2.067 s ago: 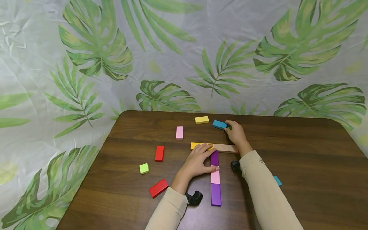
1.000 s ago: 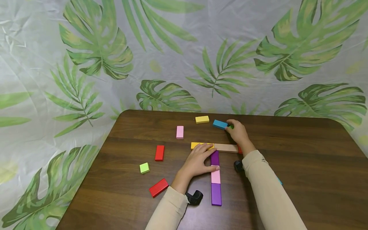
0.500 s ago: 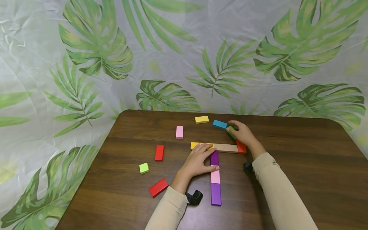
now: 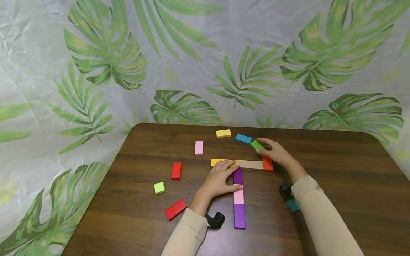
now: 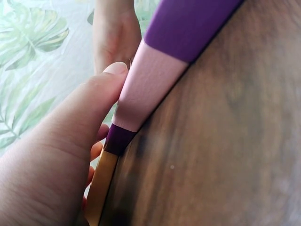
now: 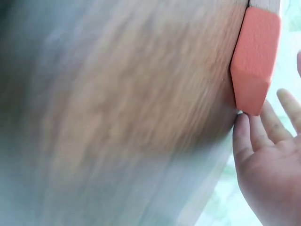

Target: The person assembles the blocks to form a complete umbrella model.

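Note:
My left hand (image 4: 217, 179) lies with fingers on the orange-yellow block (image 4: 215, 162) and thumb over the pink block (image 4: 238, 196) of a column. That column also has a dark purple block (image 4: 237, 176) at top and a purple block (image 4: 239, 216) at bottom. In the left wrist view the thumb (image 5: 115, 75) touches the pink block's side. My right hand (image 4: 276, 152) is spread around the far-right green block (image 4: 257, 145), fingertips near its sides. Below that hand, a red block (image 4: 267, 164) adjoins the wooden block (image 4: 250, 165). The right wrist view shows straight fingers beside the red block (image 6: 256, 47).
A blue block (image 4: 243, 139) and a yellow block (image 4: 223, 133) lie along the back. On the left are a light pink block (image 4: 199, 148), two red blocks (image 4: 176, 171) and a lime cube (image 4: 159, 187). A teal block (image 4: 293, 205) sits beside my right wrist.
My right hand has eased its grip and drawn back to the right, uncovering the green block beside the blue one and the red block. My left hand has stayed in place.

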Demonstrator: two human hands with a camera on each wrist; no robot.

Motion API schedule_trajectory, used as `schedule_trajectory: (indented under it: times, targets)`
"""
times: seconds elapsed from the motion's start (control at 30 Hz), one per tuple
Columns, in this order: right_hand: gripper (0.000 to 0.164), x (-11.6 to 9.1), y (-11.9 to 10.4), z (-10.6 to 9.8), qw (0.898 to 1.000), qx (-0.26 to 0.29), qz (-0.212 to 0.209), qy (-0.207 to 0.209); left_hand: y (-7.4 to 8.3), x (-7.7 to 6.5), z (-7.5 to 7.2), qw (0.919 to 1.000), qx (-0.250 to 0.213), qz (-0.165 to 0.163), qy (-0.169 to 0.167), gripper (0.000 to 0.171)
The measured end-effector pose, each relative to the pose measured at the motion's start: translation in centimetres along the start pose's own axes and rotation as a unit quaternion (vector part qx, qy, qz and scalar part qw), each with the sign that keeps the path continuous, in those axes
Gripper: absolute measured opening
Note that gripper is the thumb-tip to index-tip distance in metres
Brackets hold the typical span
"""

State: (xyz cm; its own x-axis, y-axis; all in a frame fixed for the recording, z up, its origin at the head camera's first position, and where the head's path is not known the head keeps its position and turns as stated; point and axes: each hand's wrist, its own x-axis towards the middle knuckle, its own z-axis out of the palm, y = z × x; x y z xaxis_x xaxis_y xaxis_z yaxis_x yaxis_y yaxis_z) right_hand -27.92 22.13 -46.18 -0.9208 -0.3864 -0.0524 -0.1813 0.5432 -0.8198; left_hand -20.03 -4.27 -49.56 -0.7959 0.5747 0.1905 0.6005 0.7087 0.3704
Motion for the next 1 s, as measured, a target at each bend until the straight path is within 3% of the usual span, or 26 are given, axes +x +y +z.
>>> schedule_trajectory:
  times: [0.3,1.0]
  targets:
    - [0.067,-1.2,0.0,-0.4,1.0,-0.015,0.01,-0.001,0.0,0.0,0.0,1.0,0.001,0.0,-0.001,0.072]
    - [0.061,-2.5,0.7,-0.7,1.0,-0.008,0.013,-0.025,0.2,-0.1,-0.3,0.9999,0.004,0.008,0.008,0.072]
